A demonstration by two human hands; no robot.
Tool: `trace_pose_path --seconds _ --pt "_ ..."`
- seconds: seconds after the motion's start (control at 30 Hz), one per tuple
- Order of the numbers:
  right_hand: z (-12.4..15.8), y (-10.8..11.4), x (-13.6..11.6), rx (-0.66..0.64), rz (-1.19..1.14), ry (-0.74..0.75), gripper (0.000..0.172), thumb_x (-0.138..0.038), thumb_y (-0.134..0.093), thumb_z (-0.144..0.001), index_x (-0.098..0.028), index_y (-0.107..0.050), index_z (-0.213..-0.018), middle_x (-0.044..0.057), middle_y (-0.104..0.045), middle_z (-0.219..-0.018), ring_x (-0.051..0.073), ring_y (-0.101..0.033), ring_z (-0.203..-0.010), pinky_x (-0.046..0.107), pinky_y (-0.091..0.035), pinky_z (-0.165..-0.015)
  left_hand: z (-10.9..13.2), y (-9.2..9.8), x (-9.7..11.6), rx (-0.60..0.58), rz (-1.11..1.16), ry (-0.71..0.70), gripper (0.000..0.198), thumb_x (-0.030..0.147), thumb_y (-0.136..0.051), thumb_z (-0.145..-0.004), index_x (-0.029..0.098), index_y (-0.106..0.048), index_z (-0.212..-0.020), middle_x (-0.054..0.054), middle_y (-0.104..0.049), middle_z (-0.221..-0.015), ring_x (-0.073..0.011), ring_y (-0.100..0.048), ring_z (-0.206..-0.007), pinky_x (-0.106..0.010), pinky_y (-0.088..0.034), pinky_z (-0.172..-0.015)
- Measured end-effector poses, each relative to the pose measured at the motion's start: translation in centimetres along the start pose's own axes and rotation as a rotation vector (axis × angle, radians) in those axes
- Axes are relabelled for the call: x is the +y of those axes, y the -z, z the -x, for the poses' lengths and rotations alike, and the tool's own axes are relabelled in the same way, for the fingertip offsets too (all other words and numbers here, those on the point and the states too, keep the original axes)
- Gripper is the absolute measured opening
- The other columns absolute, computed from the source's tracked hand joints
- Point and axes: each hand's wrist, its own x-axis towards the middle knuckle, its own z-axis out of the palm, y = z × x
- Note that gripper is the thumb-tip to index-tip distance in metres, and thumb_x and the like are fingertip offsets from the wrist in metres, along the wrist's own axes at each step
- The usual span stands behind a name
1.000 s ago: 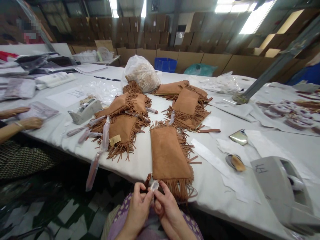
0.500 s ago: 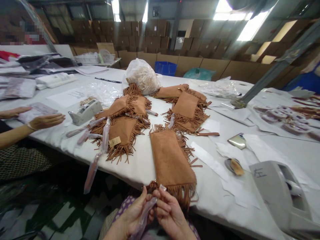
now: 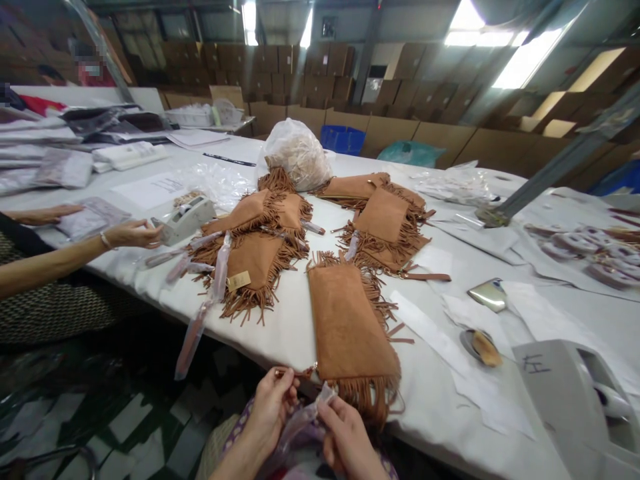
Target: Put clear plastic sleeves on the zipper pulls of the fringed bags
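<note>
At the table's front edge lies a brown fringed suede pouch (image 3: 353,327), flat, its fringe hanging toward me. My left hand (image 3: 270,408) pinches the brown wrist strap (image 3: 285,371) by the pouch's near left corner. In my right hand (image 3: 350,437) is the open end of a clear plastic sleeve (image 3: 299,421), which hangs down between both hands over my lap. How far the strap sits inside the sleeve is hard to make out. To the left, more fringed pouches (image 3: 255,260) lie piled, with plastic-wrapped straps (image 3: 193,340) dangling over the edge.
Another pouch pile (image 3: 383,217) lies farther back. On the right stand a grey tape dispenser (image 3: 565,387) and a small round tin (image 3: 480,348). A co-worker's hand (image 3: 133,235) is beside a second dispenser (image 3: 187,220) at left. A metal post (image 3: 555,167) rises at right.
My hands have moved apart: the left up and left with the strap, the right slightly right with the sleeve's end. The co-worker's hand has reached the left tape dispenser. The view has shifted slightly.
</note>
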Motion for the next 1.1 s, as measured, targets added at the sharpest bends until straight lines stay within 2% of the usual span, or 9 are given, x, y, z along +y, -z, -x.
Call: trace_pose_path --seconds 0.17,0.27,0.37,0.53,0.7,0.8,0.9,1.0,1.1 --pt "0.7 2.8 -0.9 0.363 0.528 0.425 0.03 -0.043 -0.066 -0.072 -0.022 -0.072 -0.093 0.008 -0.071 -0.081 0.019 -0.059 -0.056 0.029 -0.05 -0.056 1.5 -0.6 3.6 -0.067 -0.659 -0.605 0.014 0.033 -0.065 -0.077 0.019 -0.065 -0.074 -0.004 -0.065 -0.08 -0.0195 -0.059 -0.08 -0.027 -0.045 -0.074" --pt "-0.2 2.9 -3.4 0.252 0.595 0.629 0.034 -0.033 -0.067 -0.073 -0.023 -0.069 -0.105 0.009 -0.069 -0.098 0.023 -0.063 -0.079 0.033 -0.051 -0.076 1.4 -2.6 6.0 -0.278 -0.787 -0.756 0.006 0.024 -0.061 -0.078 0.021 -0.066 -0.076 -0.007 -0.065 -0.097 -0.0223 -0.056 -0.097 -0.03 -0.041 -0.088" --pt "-1.6 2.2 -5.1 0.13 0.501 0.637 0.039 -0.03 -0.064 -0.076 -0.022 -0.064 -0.114 0.007 -0.07 -0.097 0.022 -0.065 -0.081 0.033 -0.052 -0.077 0.8 -4.9 7.3 -0.477 -0.821 -0.731 0.004 0.019 -0.06 -0.076 0.02 -0.064 -0.075 -0.006 -0.063 -0.102 -0.0208 -0.056 -0.096 -0.029 -0.041 -0.087" --pt "-3.5 2.2 -4.1 0.155 0.244 0.514 0.037 -0.034 -0.066 -0.074 -0.018 -0.067 -0.108 0.008 -0.072 -0.098 0.024 -0.066 -0.089 0.035 -0.052 -0.081 0.1 -7.0 6.7 -0.575 -0.807 -0.535 0.008 0.021 -0.055 -0.079 0.019 -0.061 -0.083 -0.004 -0.064 -0.09 -0.017 -0.057 -0.079 -0.023 -0.044 -0.068" --pt "-3.7 3.4 -3.2 0.13 0.064 0.436 0.036 -0.043 -0.066 -0.074 -0.014 -0.07 -0.095 0.009 -0.072 -0.087 0.024 -0.067 -0.082 0.034 -0.052 -0.076 0.3 -7.0 4.9 -0.693 -0.747 -0.446 0.045 0.019 -0.062 -0.076 0.021 -0.048 -0.119 -0.006 -0.064 -0.108 -0.0202 -0.057 -0.101 -0.028 -0.041 -0.09" --pt "-2.8 4.6 -3.6 0.135 0.222 0.474 0.033 -0.044 -0.062 -0.079 -0.016 -0.071 -0.094 0.008 -0.072 -0.085 0.024 -0.066 -0.08 0.033 -0.052 -0.074 -0.5 -6.7 3.5 -0.69 -0.797 -0.502 0.038 0.024 -0.058 -0.081 0.023 -0.055 -0.118 -0.007 -0.066 -0.111 -0.0222 -0.058 -0.103 -0.03 -0.04 -0.093" --pt "-2.0 6.8 -3.3 0.433 0.499 0.589 0.032 -0.045 -0.054 -0.084 -0.018 -0.071 -0.09 0.01 -0.07 -0.092 0.025 -0.064 -0.088 0.037 -0.049 -0.084 -1.7 -6.6 2.2 -0.646 -0.843 -0.573 0.023 0.032 -0.054 -0.085 0.023 -0.069 -0.101 -0.008 -0.07 -0.098 -0.0234 -0.061 -0.092 -0.029 -0.043 -0.085" --pt "-2.5 9.4 -1.7 0.808 0.736 0.686 0.044 -0.046 -0.048 -0.086 -0.016 -0.062 -0.114 0.016 -0.06 -0.12 0.03 -0.052 -0.113 0.046 -0.039 -0.099 -2.0 -6.7 1.6 -0.591 -0.862 -0.602 0.023 0.035 -0.052 -0.086 0.023 -0.07 -0.093 -0.008 -0.07 -0.088 -0.0223 -0.061 -0.083 -0.027 -0.043 -0.077" --pt "-4.6 11.0 0.1 0.849 0.971 0.665 0.057 -0.046 -0.046 -0.087 -0.009 -0.049 -0.131 0.022 -0.045 -0.136 0.035 -0.04 -0.126 0.052 -0.035 -0.103 -1.1 -7.0 1.3 -0.601 -0.894 -0.592 0.026 0.036 -0.047 -0.089 0.021 -0.067 -0.082 -0.005 -0.064 -0.073 -0.0181 -0.057 -0.07 -0.024 -0.04 -0.067"
